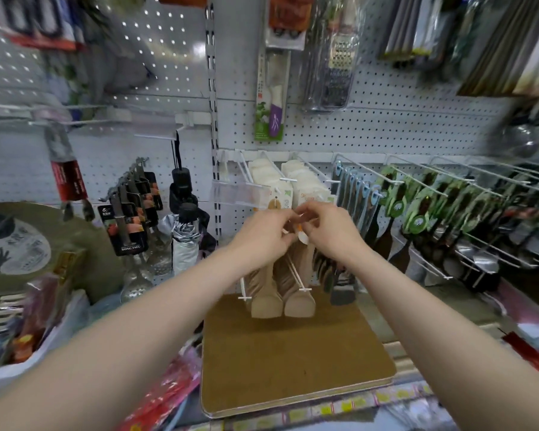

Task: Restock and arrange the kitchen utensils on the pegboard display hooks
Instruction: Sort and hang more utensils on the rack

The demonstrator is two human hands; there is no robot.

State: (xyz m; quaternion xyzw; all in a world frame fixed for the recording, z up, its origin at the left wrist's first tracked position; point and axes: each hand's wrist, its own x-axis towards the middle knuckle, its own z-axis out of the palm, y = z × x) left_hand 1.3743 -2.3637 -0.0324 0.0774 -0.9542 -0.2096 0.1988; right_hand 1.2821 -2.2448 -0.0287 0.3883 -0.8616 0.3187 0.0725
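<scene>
Low on the white pegboard (386, 129), near the middle, a pale wooden spatula (304, 244) is pinched at its paper top by the curled fingers of the left hand (262, 234) and right hand (330, 231), right by a white wire hook (296, 275). I think it is being hung; next, its hole must slide onto the hook.

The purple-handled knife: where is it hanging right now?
In the head view, the purple-handled knife hangs on the pegboard above centre, just left of the packaged grater and above the rows of wooden spatulas.
</scene>
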